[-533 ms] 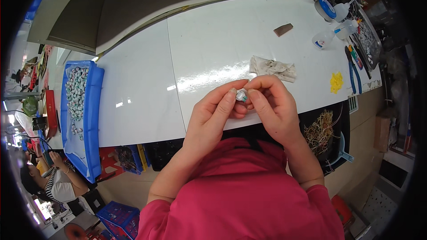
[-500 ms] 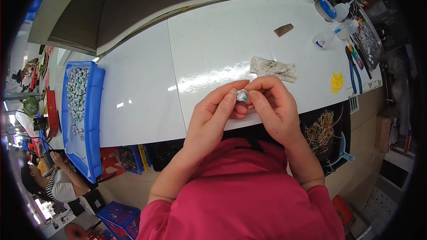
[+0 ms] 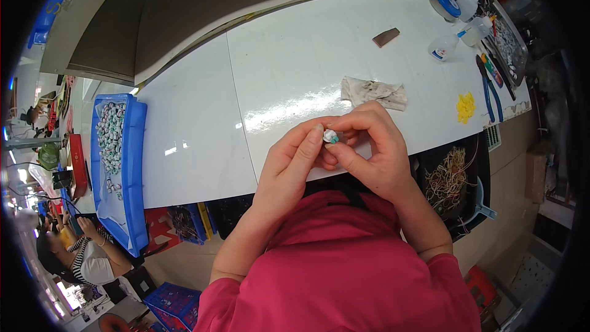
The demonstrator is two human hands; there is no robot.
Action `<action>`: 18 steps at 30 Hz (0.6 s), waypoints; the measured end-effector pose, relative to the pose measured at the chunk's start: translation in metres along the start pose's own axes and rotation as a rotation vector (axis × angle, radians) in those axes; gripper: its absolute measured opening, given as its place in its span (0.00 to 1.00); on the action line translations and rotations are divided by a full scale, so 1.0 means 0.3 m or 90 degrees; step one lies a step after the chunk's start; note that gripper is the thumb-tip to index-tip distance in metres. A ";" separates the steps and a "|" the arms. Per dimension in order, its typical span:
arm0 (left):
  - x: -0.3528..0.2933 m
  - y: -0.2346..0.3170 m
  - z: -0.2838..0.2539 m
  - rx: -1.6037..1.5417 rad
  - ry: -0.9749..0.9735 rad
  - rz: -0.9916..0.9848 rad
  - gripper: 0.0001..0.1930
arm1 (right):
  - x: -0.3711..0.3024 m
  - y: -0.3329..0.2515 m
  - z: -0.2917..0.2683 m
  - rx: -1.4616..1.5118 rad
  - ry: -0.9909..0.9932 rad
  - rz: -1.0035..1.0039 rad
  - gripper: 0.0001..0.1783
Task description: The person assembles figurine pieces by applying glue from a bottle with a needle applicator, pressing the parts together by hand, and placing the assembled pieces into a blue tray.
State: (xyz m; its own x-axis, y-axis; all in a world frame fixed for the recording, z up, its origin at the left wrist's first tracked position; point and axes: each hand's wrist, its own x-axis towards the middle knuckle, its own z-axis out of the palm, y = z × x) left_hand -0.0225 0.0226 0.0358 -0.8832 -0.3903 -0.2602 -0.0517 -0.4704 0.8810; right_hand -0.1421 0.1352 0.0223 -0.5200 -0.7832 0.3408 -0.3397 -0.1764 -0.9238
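Over the near edge of the white table point(image 3: 289, 55), my left hand point(image 3: 295, 163) and my right hand point(image 3: 375, 147) meet around a small white and green part point(image 3: 330, 136). Fingertips of both hands pinch it, so most of it is hidden. A crumpled grey-white rag point(image 3: 375, 92) lies on the table just beyond my right hand.
A blue tray point(image 3: 132, 166) with several small round pieces sits at the left. At the right lie a brown block point(image 3: 386, 37), squeeze bottles point(image 3: 444, 49), a tape roll point(image 3: 444, 1), yellow bits point(image 3: 466, 106) and blue-handled pliers point(image 3: 490, 89). Another person point(image 3: 80, 252) sits lower left.
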 end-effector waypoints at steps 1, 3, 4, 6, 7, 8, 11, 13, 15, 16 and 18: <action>-0.003 0.000 -0.005 0.015 -0.007 0.004 0.19 | -0.002 0.000 0.005 0.014 0.001 0.004 0.15; -0.012 0.002 -0.013 0.039 -0.007 0.002 0.19 | -0.003 -0.003 0.019 0.020 0.006 0.004 0.14; -0.013 0.003 -0.011 0.062 -0.003 0.005 0.19 | -0.001 -0.005 0.020 0.028 0.007 0.002 0.13; -0.011 0.004 -0.002 0.060 0.005 0.012 0.20 | 0.002 -0.004 0.019 0.021 0.011 0.000 0.12; -0.010 0.004 0.001 0.058 0.014 0.019 0.20 | 0.003 -0.003 0.020 0.014 0.016 -0.002 0.12; -0.008 0.002 0.001 0.059 0.014 0.019 0.20 | 0.005 0.000 0.018 0.015 0.016 -0.002 0.12; 0.001 -0.002 0.005 0.050 0.007 0.035 0.20 | 0.008 0.009 0.012 -0.007 0.025 -0.017 0.12; 0.006 0.003 0.012 0.002 -0.010 0.016 0.19 | 0.005 0.007 0.004 -0.009 0.046 -0.014 0.12; 0.002 0.020 0.034 0.040 -0.001 0.022 0.19 | 0.000 0.003 0.002 -0.020 0.047 -0.014 0.12; -0.001 0.019 0.047 0.074 0.014 0.032 0.19 | -0.002 0.004 -0.002 -0.031 0.041 -0.015 0.12; 0.000 0.003 0.038 0.125 0.037 0.015 0.18 | -0.009 0.004 -0.011 -0.025 0.022 0.013 0.14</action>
State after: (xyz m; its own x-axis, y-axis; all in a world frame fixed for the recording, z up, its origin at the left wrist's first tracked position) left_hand -0.0278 0.0312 0.0411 -0.8572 -0.4471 -0.2555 -0.1260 -0.2991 0.9459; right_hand -0.1437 0.1392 0.0209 -0.5533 -0.7658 0.3277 -0.3591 -0.1357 -0.9234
